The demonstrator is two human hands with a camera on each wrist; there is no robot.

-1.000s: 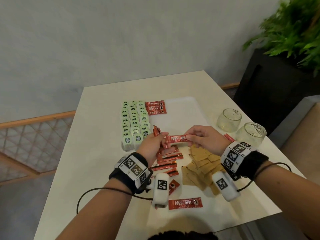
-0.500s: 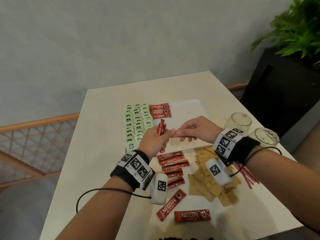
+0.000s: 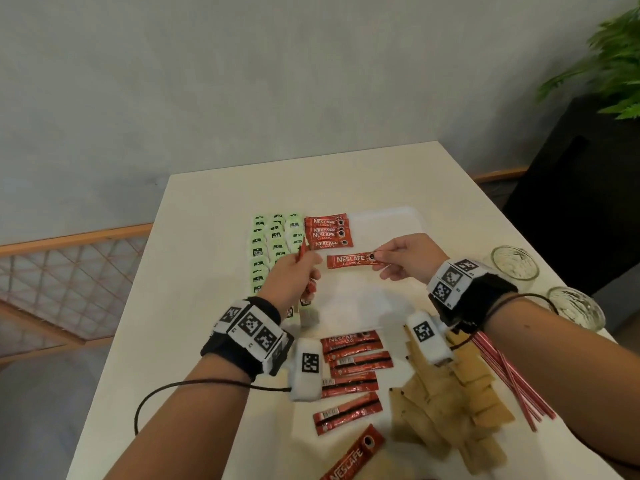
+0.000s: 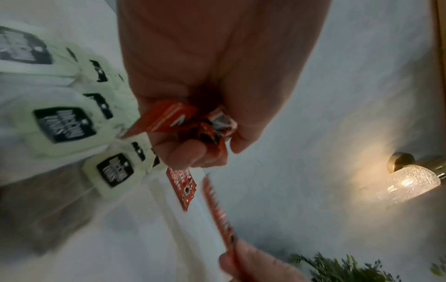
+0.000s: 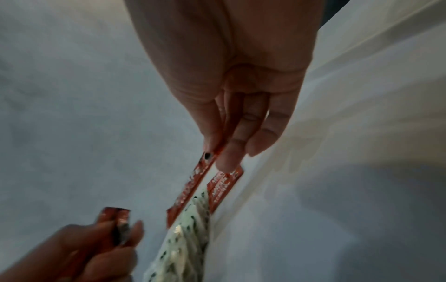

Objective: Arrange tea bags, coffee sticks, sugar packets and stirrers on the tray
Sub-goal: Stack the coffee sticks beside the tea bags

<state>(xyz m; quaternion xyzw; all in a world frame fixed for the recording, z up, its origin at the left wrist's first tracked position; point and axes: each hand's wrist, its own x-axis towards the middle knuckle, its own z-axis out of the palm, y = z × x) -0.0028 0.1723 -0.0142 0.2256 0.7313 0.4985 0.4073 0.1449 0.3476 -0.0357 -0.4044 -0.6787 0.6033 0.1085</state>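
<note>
A white tray (image 3: 391, 220) lies mid-table with rows of green tea bags (image 3: 275, 237) on its left part and a short stack of red coffee sticks (image 3: 328, 233) beside them. My right hand (image 3: 379, 263) pinches one red coffee stick (image 3: 353, 260) by its right end, level, just above the tray below that stack. My left hand (image 3: 298, 271) grips a small bunch of coffee sticks (image 4: 193, 124) upright over the tea bags. More coffee sticks (image 3: 353, 365), brown sugar packets (image 3: 457, 400) and red stirrers (image 3: 512, 379) lie on the near table.
Two glass cups (image 3: 514, 263) (image 3: 576, 308) stand at the table's right edge. A black planter (image 3: 581, 202) with a green plant stands beyond them. A wall lamp (image 4: 410, 181) shows in the left wrist view. A wooden railing (image 3: 69, 258) runs to the left.
My right hand has drawn one coffee stick out of the bunch in my left hand and carried it right and forward over the tray. The hands have come apart.
</note>
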